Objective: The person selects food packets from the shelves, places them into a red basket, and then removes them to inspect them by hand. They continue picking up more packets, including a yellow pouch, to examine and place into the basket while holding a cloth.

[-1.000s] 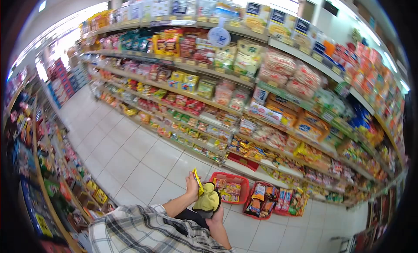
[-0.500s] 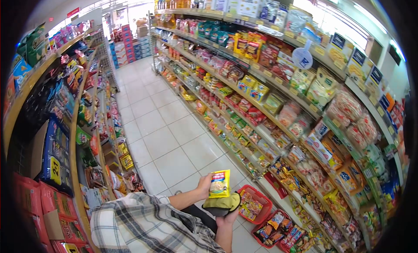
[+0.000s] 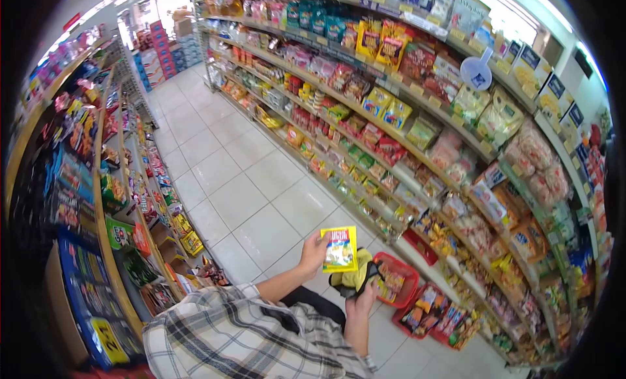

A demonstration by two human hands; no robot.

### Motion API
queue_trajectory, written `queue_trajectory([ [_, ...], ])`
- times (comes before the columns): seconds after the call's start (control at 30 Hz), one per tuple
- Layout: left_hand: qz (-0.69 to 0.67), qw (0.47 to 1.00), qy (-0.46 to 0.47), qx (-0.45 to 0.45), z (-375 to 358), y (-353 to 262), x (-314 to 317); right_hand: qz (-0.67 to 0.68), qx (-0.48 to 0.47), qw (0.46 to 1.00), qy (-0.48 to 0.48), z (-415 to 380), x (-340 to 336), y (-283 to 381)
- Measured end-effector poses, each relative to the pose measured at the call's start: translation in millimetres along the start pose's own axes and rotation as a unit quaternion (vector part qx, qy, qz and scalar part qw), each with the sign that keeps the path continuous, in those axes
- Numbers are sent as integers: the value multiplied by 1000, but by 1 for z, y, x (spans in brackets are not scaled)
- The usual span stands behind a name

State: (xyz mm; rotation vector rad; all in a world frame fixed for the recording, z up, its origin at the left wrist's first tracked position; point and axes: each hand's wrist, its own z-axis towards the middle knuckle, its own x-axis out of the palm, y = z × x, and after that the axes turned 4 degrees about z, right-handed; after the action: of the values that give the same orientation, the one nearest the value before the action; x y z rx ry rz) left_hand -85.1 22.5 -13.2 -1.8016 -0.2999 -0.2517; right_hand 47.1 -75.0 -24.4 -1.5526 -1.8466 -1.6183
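Shop aisle, white tiled floor (image 3: 241,183) between long shelves (image 3: 391,128) packed with bright snack bags. Low in view, left hand (image 3: 314,252) raised, fingers gripping the left edge of a yellow packet (image 3: 340,249), held upright and face-on above the floor tiles. Just below and to the right of it, right hand (image 3: 360,302) closed around a dark handle-like thing with a yellow cloth (image 3: 355,276) bunched on top; exact nature of the dark thing hard to tell. Packet's lower right corner just over the cloth, touching or not unclear. Two red baskets (image 3: 407,272) of packets on the floor at the foot of the right shelving, just beyond the right hand. Plaid sleeve (image 3: 222,333) at the bottom edge.
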Motion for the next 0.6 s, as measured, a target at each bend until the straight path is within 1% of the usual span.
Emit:
queue_trajectory([
  [0.03,5,1000,-6,1,6,-3,-12,0,-1,1000,-13,-2,8,-9],
  [0.1,-43,998,-34,-6,22,-12,-37,-3,-18,999,-42,-3,29,-25],
  [0.13,-68,997,-48,-4,35,-17,-50,3,-23,1000,-21,0,33,-35],
  [0.17,-120,991,-49,-28,47,-21,-63,8,-27,1000,1,7,34,-45],
  [0.23,-226,970,-56,-70,72,-30,-92,7,-37,999,1,18,39,-61],
  [0.27,-214,971,-41,-102,86,-32,-109,12,-41,999,-7,20,44,-67],
  [0.37,-176,979,-12,-99,103,-56,-137,25,-37,999,-30,25,44,-73],
  [0.5,-150,981,-4,-125,139,-57,-167,40,-41,996,-63,51,33,-68],
  [0.6,-105,975,-14,-195,171,-48,-186,51,-37,994,-84,74,35,-70],
])
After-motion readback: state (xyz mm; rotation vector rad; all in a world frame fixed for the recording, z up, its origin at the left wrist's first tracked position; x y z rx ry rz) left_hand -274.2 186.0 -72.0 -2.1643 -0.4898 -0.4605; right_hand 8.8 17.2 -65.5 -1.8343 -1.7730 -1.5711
